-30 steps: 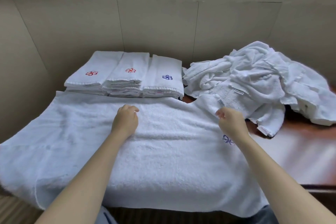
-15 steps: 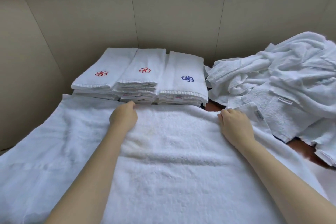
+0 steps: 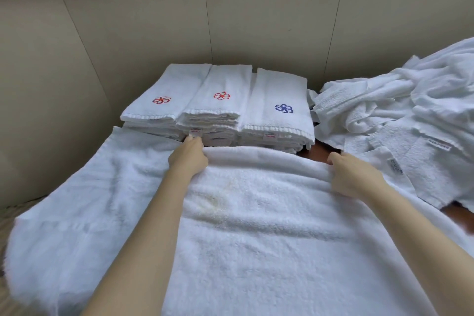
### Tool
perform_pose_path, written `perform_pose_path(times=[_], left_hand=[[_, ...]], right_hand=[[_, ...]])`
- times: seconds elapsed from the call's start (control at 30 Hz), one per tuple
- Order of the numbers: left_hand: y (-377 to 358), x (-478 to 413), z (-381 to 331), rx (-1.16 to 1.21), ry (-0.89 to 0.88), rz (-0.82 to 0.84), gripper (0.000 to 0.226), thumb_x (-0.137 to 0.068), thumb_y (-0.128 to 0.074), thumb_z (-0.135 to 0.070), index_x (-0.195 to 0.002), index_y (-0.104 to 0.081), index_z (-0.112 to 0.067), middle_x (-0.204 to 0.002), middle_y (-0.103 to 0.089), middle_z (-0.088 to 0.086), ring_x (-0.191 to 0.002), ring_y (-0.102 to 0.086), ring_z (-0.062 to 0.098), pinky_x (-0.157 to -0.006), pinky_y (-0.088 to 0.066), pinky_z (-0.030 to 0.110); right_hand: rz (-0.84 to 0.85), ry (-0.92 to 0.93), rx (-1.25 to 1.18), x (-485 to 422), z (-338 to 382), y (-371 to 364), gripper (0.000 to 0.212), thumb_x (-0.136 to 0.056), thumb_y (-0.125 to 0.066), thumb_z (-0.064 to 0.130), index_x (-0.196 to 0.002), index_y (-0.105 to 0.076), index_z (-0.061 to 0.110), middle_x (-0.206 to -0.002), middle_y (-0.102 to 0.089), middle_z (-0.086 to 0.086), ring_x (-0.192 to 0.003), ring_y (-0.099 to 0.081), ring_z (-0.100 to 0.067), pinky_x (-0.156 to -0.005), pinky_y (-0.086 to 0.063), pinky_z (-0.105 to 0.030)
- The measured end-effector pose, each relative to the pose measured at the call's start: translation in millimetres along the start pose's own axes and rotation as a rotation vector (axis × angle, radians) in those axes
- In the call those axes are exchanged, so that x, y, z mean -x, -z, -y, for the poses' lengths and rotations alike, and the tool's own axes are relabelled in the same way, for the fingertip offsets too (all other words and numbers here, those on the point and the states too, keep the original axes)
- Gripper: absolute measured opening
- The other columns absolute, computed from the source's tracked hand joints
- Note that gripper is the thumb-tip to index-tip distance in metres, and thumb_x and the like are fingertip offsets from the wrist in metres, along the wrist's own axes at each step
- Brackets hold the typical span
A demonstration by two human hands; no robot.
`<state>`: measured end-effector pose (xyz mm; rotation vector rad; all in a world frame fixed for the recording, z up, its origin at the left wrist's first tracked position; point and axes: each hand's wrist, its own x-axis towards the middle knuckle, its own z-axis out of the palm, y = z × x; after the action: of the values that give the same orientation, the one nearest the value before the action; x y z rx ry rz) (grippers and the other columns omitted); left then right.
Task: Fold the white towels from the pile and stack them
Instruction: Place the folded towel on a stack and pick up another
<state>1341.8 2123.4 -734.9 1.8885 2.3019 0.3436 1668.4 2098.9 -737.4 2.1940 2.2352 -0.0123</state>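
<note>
White terry, thick and looped, covers the near part of the tabletop (image 3: pixel 456 213): the terry towel (image 3: pixel 269 251) I am folding lies spread from the left edge almost to the right. Its far hem reaches the foot of the folded stacks (image 3: pixel 223 113).

The loose pile (image 3: pixel 415 110) slumps at the far right corner, crumpled, its ribbed borders showing. The stacks sit along the far edge in three crisp slabs with scalloped hems.

My left grip (image 3: pixel 188 159) is curled down over the far hem just beside the middle stack. My right grip (image 3: pixel 352 174) is clamped on the same hem nearer the pile, fingers tucked under and out of sight.

To fold this well, I judge both grips should lift together and stay level, carrying the hem straight toward the near edge so the corners meet. The cloth is heavy and limp and will sag between my grips. It could also snag the stacks, so I should lift clear first.

A faint yellowish stain (image 3: pixel 218 202) marks the nap. Smallest are the embroidered flowers, two red (image 3: pixel 221 95) and one blue (image 3: pixel 284 108).
</note>
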Motion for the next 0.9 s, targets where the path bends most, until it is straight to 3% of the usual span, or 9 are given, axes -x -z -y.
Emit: perform_pose_path(times=[0.07,0.17,0.37,0.43,0.53,0.57,0.63,0.73,0.9], left_hand=[[0.0,5.7,0.8,0.040,-0.015,-0.075,0.024,-0.086,-0.040,0.005,-0.107,-0.047,-0.004,-0.120,-0.047,0.012,-0.092,-0.053,0.033,-0.066,-0.039,0.037],[2.7,16.5,3.3,0.085,-0.003,-0.233,0.032,-0.084,-0.039,0.011,-0.112,-0.042,-0.005,-0.115,-0.046,0.016,-0.084,-0.052,0.036,-0.064,-0.037,0.038],[9.1,50.6,32.9,0.087,0.118,-0.352,0.025,-0.089,-0.043,0.003,-0.107,-0.054,-0.011,-0.114,-0.042,0.014,-0.064,-0.045,0.030,-0.056,-0.035,0.034],[8.2,68.4,44.4,0.081,0.123,-0.332,0.018,-0.088,-0.047,0.001,-0.102,-0.051,-0.010,-0.116,-0.040,0.010,-0.064,-0.047,0.030,-0.054,-0.035,0.032],[13.2,88.7,55.9,0.122,0.115,-0.340,0.017,-0.085,-0.047,0.003,-0.095,-0.044,-0.010,-0.115,-0.041,0.008,-0.067,-0.046,0.030,-0.055,-0.033,0.034],[15.3,93.8,58.8,0.145,0.110,-0.351,0.017,-0.085,-0.047,0.004,-0.095,-0.043,-0.009,-0.115,-0.042,0.010,-0.069,-0.046,0.031,-0.057,-0.033,0.035],[18.1,103.7,66.0,0.197,0.112,-0.370,0.015,-0.087,-0.045,0.004,-0.097,-0.045,-0.007,-0.113,-0.045,0.013,-0.078,-0.049,0.034,-0.061,-0.036,0.039],[17.1,115.7,81.5,0.220,0.122,-0.368,0.015,-0.089,-0.044,0.004,-0.102,-0.047,-0.004,-0.114,-0.047,0.014,-0.088,-0.052,0.035,-0.067,-0.041,0.042],[12.2,125.0,97.0,0.257,0.181,-0.284,0.033,-0.094,-0.044,-0.006,-0.126,-0.045,-0.003,-0.135,-0.039,0.013,-0.099,-0.055,0.033,-0.080,-0.044,0.038]], right_hand=[[-0.057,-0.025,0.000,5.7,-0.3,-0.2,0.011,-0.087,-0.041,0.008,-0.097,-0.043,0.013,-0.110,-0.048,-0.009,-0.097,-0.056,-0.031,-0.064,-0.037,-0.032],[-0.227,-0.100,-0.081,16.1,-3.1,3.1,0.014,-0.088,-0.044,0.005,-0.102,-0.047,0.007,-0.103,-0.043,-0.014,-0.093,-0.057,-0.039,-0.064,-0.037,-0.036],[-0.522,-0.192,-0.308,45.2,-9.4,20.3,0.011,-0.079,-0.050,-0.006,-0.090,-0.050,-0.003,-0.101,-0.044,-0.025,-0.070,-0.053,-0.044,-0.060,-0.037,-0.040],[-0.538,-0.206,-0.328,56.1,-10.7,22.7,0.008,-0.078,-0.052,-0.006,-0.085,-0.053,-0.002,-0.109,-0.045,-0.023,-0.065,-0.052,-0.040,-0.059,-0.036,-0.038],[-0.572,-0.187,-0.367,67.4,-9.9,26.8,0.007,-0.077,-0.056,-0.006,-0.081,-0.057,-0.001,-0.131,-0.045,-0.020,-0.077,-0.058,-0.043,-0.062,-0.036,-0.036],[-0.584,-0.167,-0.376,70.1,-9.1,28.5,0.006,-0.077,-0.056,-0.005,-0.078,-0.056,0.001,-0.129,-0.049,-0.019,-0.079,-0.058,-0.042,-0.064,-0.036,-0.037],[-0.594,-0.130,-0.381,74.8,-6.8,29.8,0.012,-0.076,-0.054,-0.005,-0.071,-0.048,0.005,-0.102,-0.059,-0.021,-0.070,-0.048,-0.035,-0.061,-0.034,-0.036],[-0.539,-0.132,-0.365,81.0,-4.8,27.6,0.018,-0.075,-0.054,-0.003,-0.069,-0.042,0.010,-0.065,-0.046,-0.012,-0.065,-0.038,-0.029,-0.058,-0.029,-0.033],[-0.364,-0.151,-0.362,91.0,-9.6,19.9,0.023,-0.077,-0.053,0.004,-0.066,-0.036,0.016,-0.065,-0.045,-0.006,-0.071,-0.043,-0.030,-0.052,-0.026,-0.031]])
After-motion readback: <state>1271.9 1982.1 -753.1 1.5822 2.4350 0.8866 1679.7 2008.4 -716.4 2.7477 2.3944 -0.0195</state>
